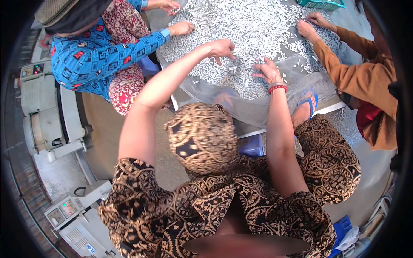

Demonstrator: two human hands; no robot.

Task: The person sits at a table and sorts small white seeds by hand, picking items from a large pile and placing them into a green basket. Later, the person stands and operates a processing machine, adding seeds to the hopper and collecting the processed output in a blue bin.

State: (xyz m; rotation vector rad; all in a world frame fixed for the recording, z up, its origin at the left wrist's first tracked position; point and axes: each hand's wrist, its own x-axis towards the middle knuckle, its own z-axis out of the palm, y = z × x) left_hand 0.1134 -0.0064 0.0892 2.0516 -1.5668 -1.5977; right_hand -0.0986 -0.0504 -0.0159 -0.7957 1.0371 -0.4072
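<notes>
A broad heap of small white and silvery-grey short pieces (254, 26), too small to name, covers a low work surface lined with translucent sheeting (307, 81). Over the near part of the heap, my left hand (223, 48) reaches in from the left, its fingers bent down and apart at the pieces. My right hand (269, 71), with a red bead bracelet at the wrist, is at the heap's near right edge, fingers spread toward the pieces. Neither hand shows a piece clearly gripped, though the fingertips blend into the heap.
At left a person in a blue patterned top (92, 60) works at the heap; another in brown sleeves (357, 73) works at right. A green basket (322, 4) stands at the far right. Grey machines (41, 96) line the left side. My sandalled foot (304, 109) rests by the surface's edge.
</notes>
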